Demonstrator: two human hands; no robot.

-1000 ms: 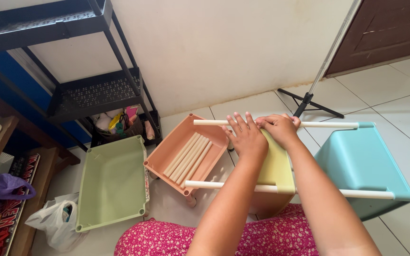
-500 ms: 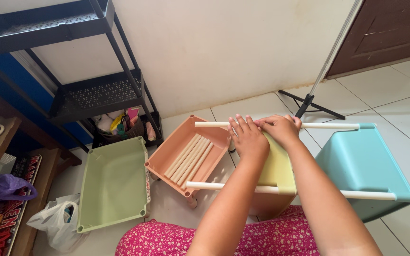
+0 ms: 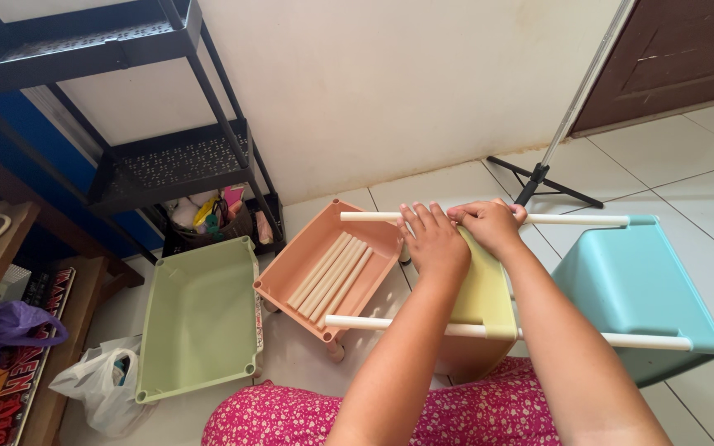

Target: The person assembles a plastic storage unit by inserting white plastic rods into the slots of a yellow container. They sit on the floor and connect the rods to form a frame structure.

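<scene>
The left hand [image 3: 434,241] is pressing flat, fingers spread, on the yellow tray [image 3: 481,293], steadying it, while the right hand [image 3: 489,225] beside it is clenching the far white pole [image 3: 576,220] (threaded through the tray's corner).

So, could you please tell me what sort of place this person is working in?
Most likely a room in a home: a white tiled floor, a black metal shelf rack against a plain wall, and a brown wooden door.
</scene>
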